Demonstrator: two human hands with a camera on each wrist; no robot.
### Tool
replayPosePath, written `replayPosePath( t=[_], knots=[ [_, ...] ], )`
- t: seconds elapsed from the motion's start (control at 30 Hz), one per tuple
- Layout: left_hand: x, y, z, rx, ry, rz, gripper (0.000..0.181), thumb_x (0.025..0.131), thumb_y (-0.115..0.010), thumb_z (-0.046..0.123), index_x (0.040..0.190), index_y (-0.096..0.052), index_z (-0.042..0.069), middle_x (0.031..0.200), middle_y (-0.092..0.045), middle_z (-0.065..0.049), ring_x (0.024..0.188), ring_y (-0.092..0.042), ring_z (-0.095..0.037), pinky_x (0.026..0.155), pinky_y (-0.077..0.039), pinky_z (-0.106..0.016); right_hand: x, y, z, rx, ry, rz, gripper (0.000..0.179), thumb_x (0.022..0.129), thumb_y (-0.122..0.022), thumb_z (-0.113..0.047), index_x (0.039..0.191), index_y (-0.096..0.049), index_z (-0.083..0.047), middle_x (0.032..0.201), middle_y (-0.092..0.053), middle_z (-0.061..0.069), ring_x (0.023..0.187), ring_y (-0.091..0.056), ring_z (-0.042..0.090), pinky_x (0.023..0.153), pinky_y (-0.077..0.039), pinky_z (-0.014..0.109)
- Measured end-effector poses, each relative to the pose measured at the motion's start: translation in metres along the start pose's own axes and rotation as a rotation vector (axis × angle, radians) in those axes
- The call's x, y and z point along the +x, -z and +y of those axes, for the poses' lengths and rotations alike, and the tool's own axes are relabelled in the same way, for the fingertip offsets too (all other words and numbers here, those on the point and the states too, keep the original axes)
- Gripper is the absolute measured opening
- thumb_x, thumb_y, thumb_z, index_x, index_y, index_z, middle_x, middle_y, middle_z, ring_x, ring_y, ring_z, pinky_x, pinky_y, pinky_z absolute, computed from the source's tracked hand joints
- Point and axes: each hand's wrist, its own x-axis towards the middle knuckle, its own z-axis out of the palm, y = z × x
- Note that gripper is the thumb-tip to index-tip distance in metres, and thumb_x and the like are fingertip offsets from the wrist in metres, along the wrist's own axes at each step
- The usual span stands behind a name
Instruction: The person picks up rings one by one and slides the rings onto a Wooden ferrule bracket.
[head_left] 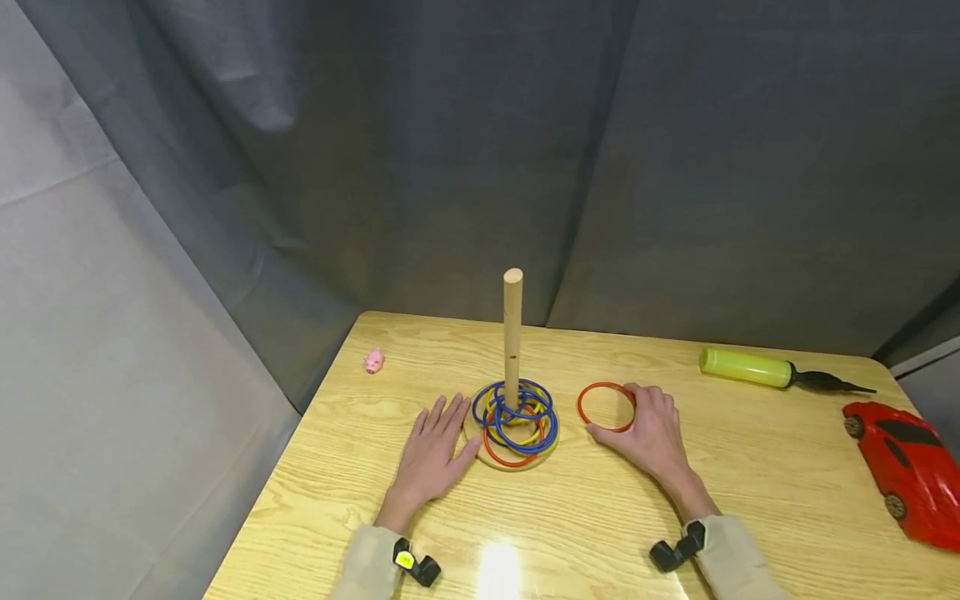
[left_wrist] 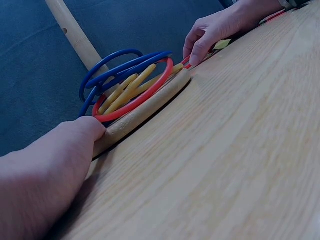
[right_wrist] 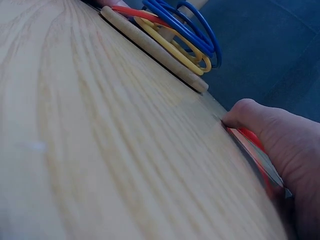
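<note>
A wooden peg (head_left: 512, 333) stands upright on a round wooden base (left_wrist: 137, 121). Blue rings (head_left: 553, 429), yellow rings (left_wrist: 131, 90) and a red ring (left_wrist: 164, 76) lie in a loose heap around the peg's foot. My left hand (head_left: 431, 458) rests palm down on the table at the base's left side, fingers extended, its thumb right at the base's edge. To the right of the base, my right hand (head_left: 651, 433) holds another red ring (head_left: 604, 384) by its right side, thumb at the near rim and fingers at the far rim. That ring lies flat, low at the tabletop.
A small pink pig figure (head_left: 374, 361) stands at the back left of the wooden table (head_left: 570, 533). At the back right lies a yellow-green hand pump (head_left: 746, 367) with a black end. A red toy car (head_left: 911, 475) is at the right edge. Dark curtain (head_left: 465, 150) hangs behind.
</note>
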Motion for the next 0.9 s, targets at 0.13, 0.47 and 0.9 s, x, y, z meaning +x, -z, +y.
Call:
replayPosePath(
  t=[0.13,0.47,0.9],
  knots=[
    [-0.0007,-0.0001,-0.0003,-0.003,-0.005,0.007,0.074,0.108,-0.034,0.062,0.167,-0.027,0.018,0.172,-0.028,-0.004,0.159,-0.021,-0.032,0.129,-0.016,-0.055,-0.0014,-0.0009,0.0,-0.006,-0.007,0.004,0.096,0.066,-0.093,-0.058,0.13,-0.057,0.004,0.114,-0.055,0.022,0.106,-0.045,0.043,0.093,-0.036,0.058],
    [0.0002,0.0006,0.001,-0.007,0.001,0.003,0.074,0.108,-0.034,0.061,0.167,-0.027,0.017,0.172,-0.028,-0.005,0.159,-0.021,-0.033,0.129,-0.016,-0.055,-0.0019,-0.0016,0.0002,-0.033,-0.003,0.017,0.096,0.069,-0.091,-0.056,0.132,-0.056,0.007,0.115,-0.053,0.025,0.106,-0.044,0.046,0.091,-0.036,0.06],
    [-0.0006,-0.0001,0.0015,-0.021,-0.006,0.023,0.074,0.108,-0.036,0.061,0.167,-0.029,0.017,0.171,-0.03,-0.005,0.159,-0.022,-0.033,0.128,-0.017,-0.057,-0.0026,0.0006,-0.0008,-0.029,-0.027,0.013,0.095,0.07,-0.09,-0.061,0.13,-0.059,0.005,0.114,-0.054,0.023,0.107,-0.044,0.044,0.092,-0.036,0.06]
  ],
)
